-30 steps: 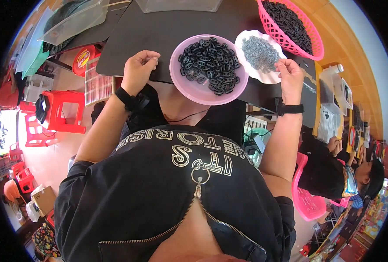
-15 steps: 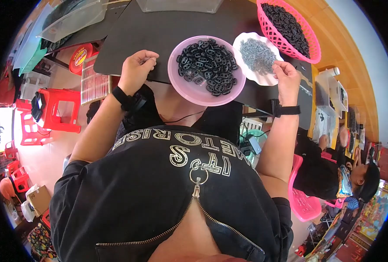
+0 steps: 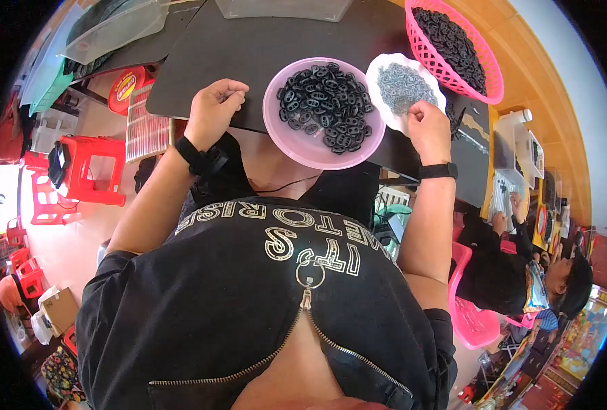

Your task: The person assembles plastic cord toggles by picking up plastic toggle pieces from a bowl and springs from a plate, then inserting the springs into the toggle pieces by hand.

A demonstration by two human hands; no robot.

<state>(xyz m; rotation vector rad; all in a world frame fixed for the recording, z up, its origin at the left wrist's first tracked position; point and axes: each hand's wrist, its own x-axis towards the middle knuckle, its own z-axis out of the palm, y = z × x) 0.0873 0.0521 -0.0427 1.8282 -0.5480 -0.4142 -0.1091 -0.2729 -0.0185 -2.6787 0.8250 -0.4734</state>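
Note:
My left hand (image 3: 216, 113) hovers at the near edge of the dark table, left of the bowl. Its thumb and fingers are pinched together; whatever they hold is too small to make out. My right hand (image 3: 429, 131) is over the near rim of a white scalloped dish (image 3: 392, 119), its fingers curled closed with any contents hidden. Many small grey metal pieces (image 3: 404, 85) lie in that dish. Between my hands stands a round lilac bowl (image 3: 286, 147), holding many black oval plastic pieces (image 3: 324, 96) with holes in them.
A pink lattice basket (image 3: 447, 80) of black pieces stands beyond the dish at the far right. A clear plastic bin (image 3: 283, 8) sits at the table's far side. Red stools (image 3: 92, 171) are off to the left. Another person (image 3: 495, 263) sits on the right by a pink chair (image 3: 477, 328).
My right hand has drawn back and to the left, from the dish's right side to its near rim, and its fingers have curled in. My left hand stays in place.

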